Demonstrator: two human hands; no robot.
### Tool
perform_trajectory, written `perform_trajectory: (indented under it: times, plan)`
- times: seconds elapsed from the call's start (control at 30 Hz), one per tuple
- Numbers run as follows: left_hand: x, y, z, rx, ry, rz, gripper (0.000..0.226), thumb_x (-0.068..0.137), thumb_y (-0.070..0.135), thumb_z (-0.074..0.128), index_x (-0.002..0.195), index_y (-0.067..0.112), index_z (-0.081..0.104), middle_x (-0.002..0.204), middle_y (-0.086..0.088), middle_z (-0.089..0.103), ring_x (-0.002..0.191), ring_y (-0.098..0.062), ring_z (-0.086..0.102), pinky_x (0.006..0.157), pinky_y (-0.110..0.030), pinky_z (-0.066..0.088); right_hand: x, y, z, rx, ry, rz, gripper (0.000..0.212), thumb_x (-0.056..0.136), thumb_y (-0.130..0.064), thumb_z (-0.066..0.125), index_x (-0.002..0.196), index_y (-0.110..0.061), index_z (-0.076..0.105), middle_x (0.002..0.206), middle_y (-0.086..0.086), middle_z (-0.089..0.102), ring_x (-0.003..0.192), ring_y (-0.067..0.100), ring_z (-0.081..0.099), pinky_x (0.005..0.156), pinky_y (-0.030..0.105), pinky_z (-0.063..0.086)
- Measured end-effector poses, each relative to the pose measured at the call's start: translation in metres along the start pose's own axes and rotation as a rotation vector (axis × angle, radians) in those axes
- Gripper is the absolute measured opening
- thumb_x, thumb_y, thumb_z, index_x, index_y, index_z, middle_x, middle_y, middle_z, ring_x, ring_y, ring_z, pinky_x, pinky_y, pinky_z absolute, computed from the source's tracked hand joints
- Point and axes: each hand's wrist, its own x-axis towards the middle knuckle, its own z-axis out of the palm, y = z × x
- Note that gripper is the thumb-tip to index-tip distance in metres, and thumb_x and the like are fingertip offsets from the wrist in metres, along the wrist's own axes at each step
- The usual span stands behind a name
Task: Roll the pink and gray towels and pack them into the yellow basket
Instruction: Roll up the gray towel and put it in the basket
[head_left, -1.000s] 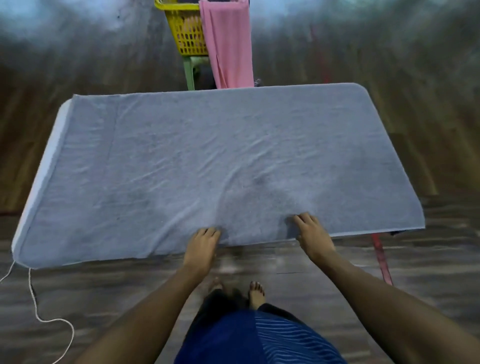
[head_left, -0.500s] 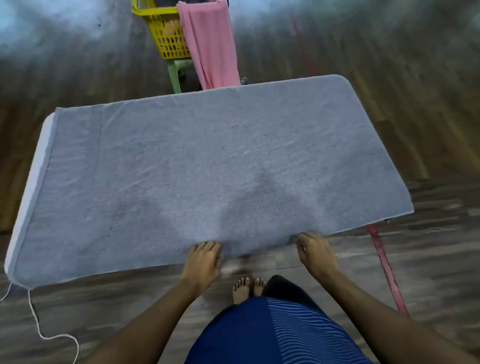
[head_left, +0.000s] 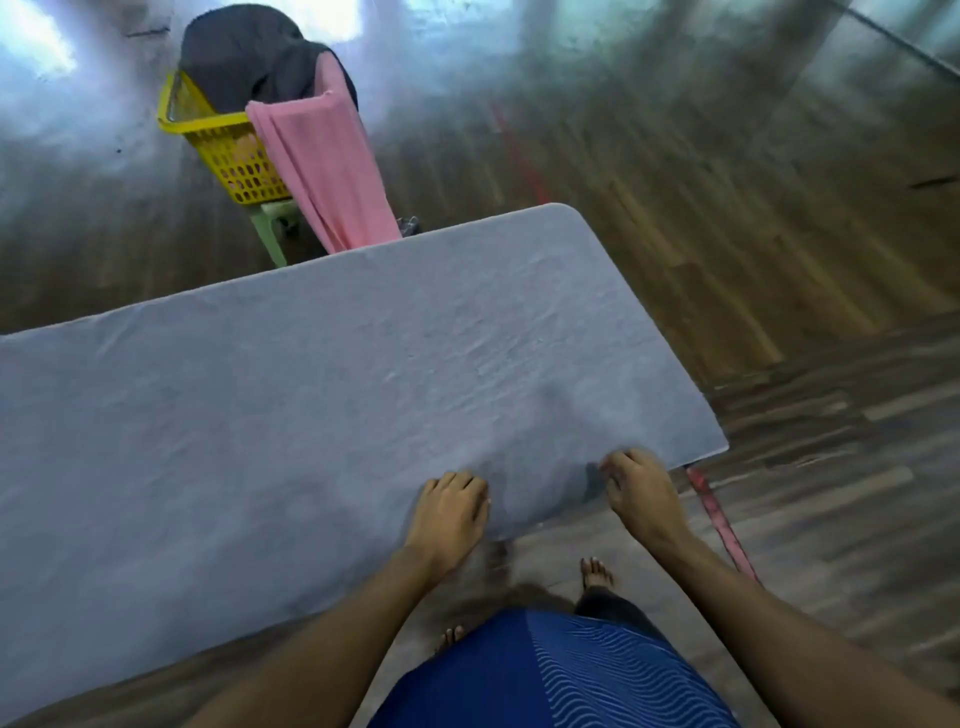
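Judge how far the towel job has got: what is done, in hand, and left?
Done: the gray towel lies spread flat, no roll started. In hand: left hand and right hand grip its near edge, fingers curled. Left: roll it, then the pink towel, which hangs unrolled over the rim of the yellow basket, and pack both.

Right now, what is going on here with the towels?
A person stands at a gray towel spread flat and grips its near edge with the left hand and the right hand. No part of it is rolled yet. Behind it, the pink towel hangs over the rim of the yellow basket, next to a dark cloth.
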Motion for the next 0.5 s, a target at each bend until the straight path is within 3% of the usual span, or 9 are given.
perform_trajectory:
  times: [0.1, 0.23, 0.37, 0.5]
  plan:
    - [0.047, 0.042, 0.014, -0.017, -0.010, 0.004, 0.013, 0.091, 0.027, 0.054, 0.091, 0.016, 0.061, 0.097, -0.002, 0.062, 0.092, -0.023, 0.056, 0.081, -0.036, 0.041, 0.030, 0.045, -0.025, -0.015, -0.008, -0.013, 0.011, 0.079, -0.007, 0.068, 0.089, -0.012, 0.069, 0.090, 0.006, 0.063, 0.083, 0.026, 0.058, 0.073, 0.041, 0.051]
    - [0.091, 0.096, 0.037, -0.002, -0.029, -0.024, 0.021, 0.086, 0.030, 0.053, 0.097, 0.014, 0.062, 0.102, -0.005, 0.061, 0.096, -0.027, 0.056, 0.081, -0.038, 0.042, 0.063, 0.096, -0.053, -0.073, -0.143, -0.014, 0.018, 0.079, -0.009, 0.062, 0.097, -0.011, 0.066, 0.099, 0.009, 0.062, 0.092, 0.032, 0.058, 0.073, 0.041, 0.050]
    - [0.106, 0.139, 0.062, 0.067, -0.119, -0.094, 0.046, 0.074, 0.036, 0.072, 0.114, 0.016, 0.061, 0.113, -0.006, 0.060, 0.104, -0.028, 0.056, 0.084, -0.040, 0.048, 0.079, 0.129, -0.071, -0.179, -0.382, -0.082, 0.045, 0.080, -0.016, 0.065, 0.123, -0.018, 0.053, 0.125, 0.004, 0.049, 0.114, 0.028, 0.048, 0.089, 0.042, 0.048]
    - [0.110, 0.160, 0.074, 0.130, -0.113, -0.129, 0.069, 0.046, 0.037, 0.092, 0.106, 0.016, 0.066, 0.105, -0.002, 0.066, 0.090, -0.022, 0.065, 0.071, -0.033, 0.056, 0.092, 0.146, -0.075, -0.194, -0.464, -0.235, 0.052, 0.082, -0.017, 0.068, 0.129, -0.021, 0.047, 0.130, 0.000, 0.042, 0.121, 0.025, 0.040, 0.092, 0.038, 0.048]
